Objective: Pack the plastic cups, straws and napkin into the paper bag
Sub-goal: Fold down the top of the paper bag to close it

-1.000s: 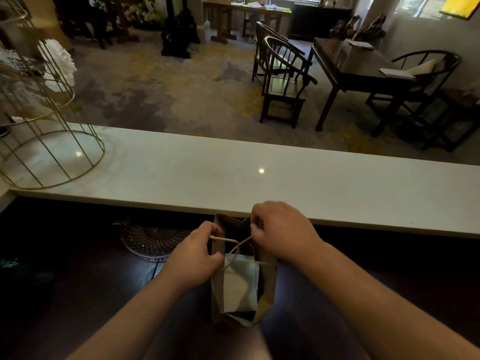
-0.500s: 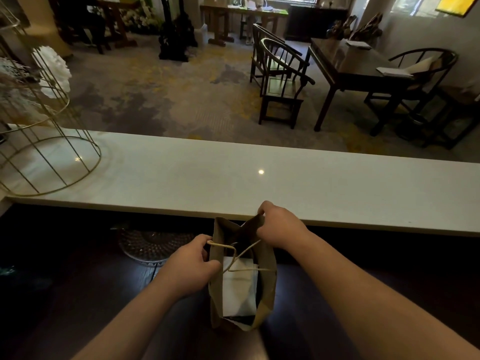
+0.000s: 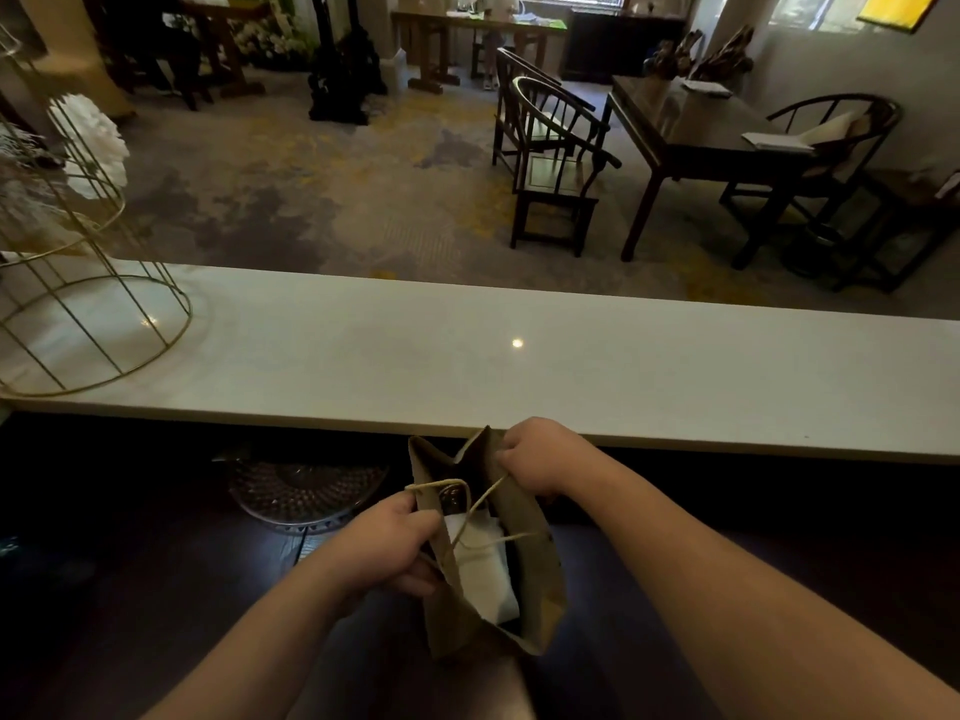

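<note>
Since the frame one second earlier, the right hand (image 3: 535, 462) has shifted from the twine handles to the far rim of the brown paper bag (image 3: 524, 589), and the bag's mouth stands wider open. That hand is closed, pinching the far wall of the bag near its peaked fold. Nearer the viewer, the left hand (image 3: 387, 550) is closed on the bag's left wall, where one end of the thin, pale twisted-twine handle (image 3: 470, 517) is anchored; the twine loops loosely across the opening.

Contents of the bag: a flat white paper napkin (image 3: 483, 569) lies against the inside, its surface matte and softly creased. Beyond it, deeper in the bag, a dark glossy rounded form shows; whether it is a plastic cup cannot be told. No straw can be made out.

The bag is of matte, stiff kraft paper with sharp side creases, and it stands on a dark, faintly reflective bench (image 3: 130, 615). Left of the bag on the same surface lies a round, ribbed clear-glass dish (image 3: 306, 491). Beyond the bag runs a long, smooth white stone counter ledge (image 3: 675, 376), and at its far-left end, well apart from the bag, stands a gold wire cage of thin curved rods (image 3: 98, 324).
</note>
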